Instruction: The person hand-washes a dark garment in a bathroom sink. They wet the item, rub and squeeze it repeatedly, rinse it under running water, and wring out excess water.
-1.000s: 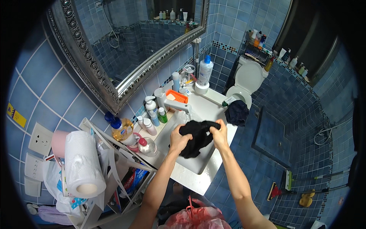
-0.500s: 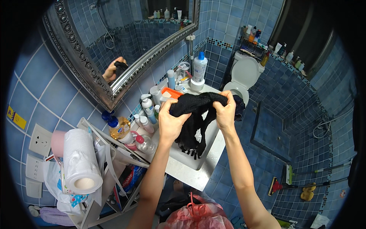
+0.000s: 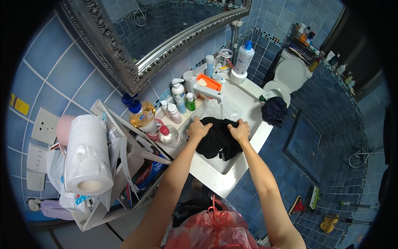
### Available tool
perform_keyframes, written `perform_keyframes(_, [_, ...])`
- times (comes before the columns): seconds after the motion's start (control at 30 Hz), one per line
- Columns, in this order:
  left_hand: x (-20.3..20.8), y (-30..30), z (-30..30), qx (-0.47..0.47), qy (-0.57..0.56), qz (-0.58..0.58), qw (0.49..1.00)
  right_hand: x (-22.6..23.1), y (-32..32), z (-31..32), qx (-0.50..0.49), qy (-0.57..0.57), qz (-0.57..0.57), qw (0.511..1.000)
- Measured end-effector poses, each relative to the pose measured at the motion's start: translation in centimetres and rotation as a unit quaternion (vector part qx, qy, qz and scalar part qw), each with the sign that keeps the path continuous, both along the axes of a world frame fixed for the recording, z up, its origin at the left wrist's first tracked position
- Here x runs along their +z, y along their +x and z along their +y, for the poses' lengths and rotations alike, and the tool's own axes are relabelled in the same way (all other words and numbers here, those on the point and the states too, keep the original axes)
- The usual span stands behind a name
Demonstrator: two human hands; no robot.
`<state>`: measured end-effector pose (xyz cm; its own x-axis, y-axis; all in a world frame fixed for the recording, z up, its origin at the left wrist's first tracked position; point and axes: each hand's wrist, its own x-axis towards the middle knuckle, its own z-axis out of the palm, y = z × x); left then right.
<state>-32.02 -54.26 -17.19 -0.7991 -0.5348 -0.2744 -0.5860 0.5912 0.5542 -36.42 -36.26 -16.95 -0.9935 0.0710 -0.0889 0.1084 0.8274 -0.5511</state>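
Observation:
A bunched black cloth garment [image 3: 217,139] lies in the white sink [image 3: 226,167]; its exact kind cannot be made out. My left hand [image 3: 199,128] grips its left upper edge, thumb on top and fingers curled beneath. On the opposite side my right hand [image 3: 239,132] holds the cloth the same way. Water falls from the white faucet [image 3: 209,92] into the basin just beyond the fabric. The garment's lower folds spread over the basin floor and hide the drain.
Pump bottles [image 3: 178,89], a clear bottle with a pink cap [image 3: 170,137] and an orange basket [image 3: 209,82] crowd the counter's left and back. A dark bundled cloth [image 3: 274,111] rests at the right edge. Left stands a rack with a paper roll [image 3: 88,153]; the toilet [image 3: 288,76] is beyond.
Both hands have lowered the black garment from above the sink down into the basin. The view has shifted, and the faucet with running water is now exposed.

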Motion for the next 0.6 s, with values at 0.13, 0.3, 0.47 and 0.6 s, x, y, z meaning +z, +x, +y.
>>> perform_keyframes(0.13, [-2.3, 1.9, 2.8, -0.107, -0.092, 0.035, 0.989, -2.7, 2.6, -1.4, 0.104, 0.010, -0.080, 0.991])
perform_keyframes(0.3, [-3.9, 1.7, 3.4, -0.112, -0.083, 0.027, 0.990, -3.8, 2.1, -2.2, 0.097, 0.001, -0.056, 0.994])
perform_keyframes(0.47, [-5.5, -3.1, 0.7, -0.006, -0.025, -0.081, 0.996, -4.7, -0.8, -3.8, 0.126, 0.124, -0.148, 0.973])
perform_keyframes(0.6, [-7.4, -7.0, 1.7, -0.035, -0.035, -0.146, 0.988, -7.2, -3.8, -3.2, 0.087, 0.138, -0.162, 0.973])
